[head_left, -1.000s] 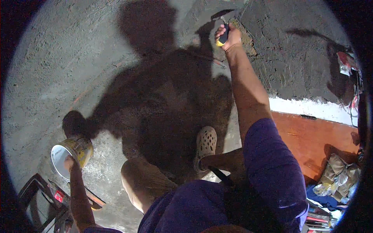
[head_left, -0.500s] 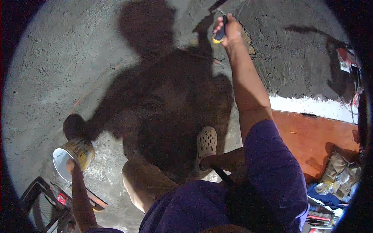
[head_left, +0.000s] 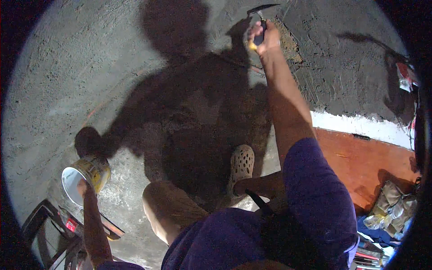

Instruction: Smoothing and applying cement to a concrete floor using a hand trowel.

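Note:
In my right hand (head_left: 266,38), raised far ahead, is a trowel (head_left: 257,39) with a black and yellow handle. My fingers are wrapped round that handle, and the thin dark blade lies close to the grey plastered wall (head_left: 315,58). At the left, my left hand (head_left: 83,187) reaches into the mouth of a yellow bucket (head_left: 97,171) with a pale inside. The bucket is tipped with its opening toward me, and the hand grips it near the rim. Its fingertips are partly hidden. My own shadow darkens the middle of the surface.
A rough tan patch (head_left: 290,45) shows beside the trowel. Right of my arm runs a white strip (head_left: 355,126) above a reddish-brown panel (head_left: 346,157). Bags and cloths (head_left: 391,207) are heaped at the lower right. A black-framed object (head_left: 42,225) stands lower left. My beige clog (head_left: 243,163) is near the centre.
The trowel has turned, and its blade now shows more fully above my right hand. That hand has shifted slightly. My left hand stays at the bucket.

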`<state>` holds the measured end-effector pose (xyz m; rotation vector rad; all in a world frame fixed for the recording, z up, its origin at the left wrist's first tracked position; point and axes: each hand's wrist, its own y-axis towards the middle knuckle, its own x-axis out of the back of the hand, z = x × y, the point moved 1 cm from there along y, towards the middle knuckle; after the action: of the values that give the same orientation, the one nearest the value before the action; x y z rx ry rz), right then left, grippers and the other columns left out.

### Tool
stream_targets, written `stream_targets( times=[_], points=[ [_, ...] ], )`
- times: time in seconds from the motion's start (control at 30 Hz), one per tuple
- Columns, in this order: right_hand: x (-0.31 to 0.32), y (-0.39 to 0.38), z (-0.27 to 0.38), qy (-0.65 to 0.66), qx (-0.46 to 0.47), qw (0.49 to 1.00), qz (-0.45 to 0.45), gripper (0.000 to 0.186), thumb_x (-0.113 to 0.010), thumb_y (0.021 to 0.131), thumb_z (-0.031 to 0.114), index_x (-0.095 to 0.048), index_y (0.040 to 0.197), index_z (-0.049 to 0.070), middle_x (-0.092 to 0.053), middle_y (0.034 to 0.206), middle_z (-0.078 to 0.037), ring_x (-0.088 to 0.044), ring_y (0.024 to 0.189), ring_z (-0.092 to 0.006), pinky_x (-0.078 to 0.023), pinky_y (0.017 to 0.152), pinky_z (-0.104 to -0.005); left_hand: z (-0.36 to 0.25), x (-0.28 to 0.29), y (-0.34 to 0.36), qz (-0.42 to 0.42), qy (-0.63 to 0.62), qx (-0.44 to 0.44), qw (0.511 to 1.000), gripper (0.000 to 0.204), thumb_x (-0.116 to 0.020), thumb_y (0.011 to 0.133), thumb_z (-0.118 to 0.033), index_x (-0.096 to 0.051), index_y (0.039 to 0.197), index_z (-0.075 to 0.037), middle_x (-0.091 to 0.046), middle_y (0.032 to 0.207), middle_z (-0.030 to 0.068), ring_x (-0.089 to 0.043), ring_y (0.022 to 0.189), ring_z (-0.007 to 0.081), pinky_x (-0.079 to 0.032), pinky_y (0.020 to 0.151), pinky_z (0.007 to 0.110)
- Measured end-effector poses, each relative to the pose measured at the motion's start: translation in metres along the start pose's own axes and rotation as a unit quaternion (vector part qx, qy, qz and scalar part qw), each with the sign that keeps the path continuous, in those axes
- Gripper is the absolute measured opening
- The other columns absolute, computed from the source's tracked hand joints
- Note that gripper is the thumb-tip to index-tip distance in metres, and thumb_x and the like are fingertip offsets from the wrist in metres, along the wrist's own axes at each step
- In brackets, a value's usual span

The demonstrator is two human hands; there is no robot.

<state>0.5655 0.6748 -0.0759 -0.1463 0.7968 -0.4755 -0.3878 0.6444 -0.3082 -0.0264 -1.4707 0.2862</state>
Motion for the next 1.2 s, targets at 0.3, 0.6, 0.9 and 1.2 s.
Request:
stream_targets(
  times=[0.3, 0.6, 0.9, 1.2],
  points=[
    [0.04, -0.046, -0.099, -0.046, -0.035, 0.99, -0.13, 0.041, -0.034, 0.091, 0.044, -0.046, 0.073, 0.009, -0.041, 0.055, -0.001, -0.043, 0.047, -0.0191, -0.041, 0.049, -0.0364, -0.055, 0.052, -0.034, -0.048, -0.121, -0.007, 0.991, 0.038, -0.043, 0.085, -0.034, -0.062, 0.079, -0.001, -0.062, 0.078, 0.0218, -0.058, 0.066, 0.0378, -0.044, 0.059, 0.047],
    [-0.07, -0.003, -0.051, 0.113, -0.022, 0.991, -0.064, 0.038, -0.029, 0.094, 0.039, -0.042, 0.073, 0.009, -0.04, 0.051, 0.0, -0.038, 0.04, -0.0119, -0.037, 0.04, -0.0273, -0.043, 0.032, -0.027, -0.049, -0.182, 0.057, 0.98, 0.037, -0.049, 0.083, -0.034, -0.065, 0.087, -0.001, -0.064, 0.08, 0.0171, -0.062, 0.069, 0.0319, -0.046, 0.059, 0.043],
    [-0.108, -0.059, -0.043, -0.018, 0.103, 0.994, -0.03, 0.04, -0.031, 0.093, 0.043, -0.043, 0.073, 0.01, -0.041, 0.053, -0.001, -0.04, 0.045, -0.0149, -0.038, 0.045, -0.032, -0.03, 0.008, -0.007, -0.065, -0.18, 0.098, 0.977, 0.032, -0.048, 0.082, -0.03, -0.065, 0.082, -0.002, -0.064, 0.076, 0.0178, -0.062, 0.067, 0.0303, -0.046, 0.058, 0.043],
    [-0.05, -0.022, -0.061, 0.074, 0.002, 0.983, -0.167, 0.032, -0.031, 0.094, 0.035, -0.043, 0.076, 0.01, -0.038, 0.052, 0.0, -0.038, 0.046, -0.0148, -0.037, 0.044, -0.0293, -0.043, 0.031, -0.013, -0.034, 0.095, -0.113, 0.988, 0.024, -0.05, 0.082, -0.024, -0.063, 0.077, -0.005, -0.063, 0.075, 0.0173, -0.063, 0.068, 0.0303, -0.049, 0.059, 0.042]
  ],
)
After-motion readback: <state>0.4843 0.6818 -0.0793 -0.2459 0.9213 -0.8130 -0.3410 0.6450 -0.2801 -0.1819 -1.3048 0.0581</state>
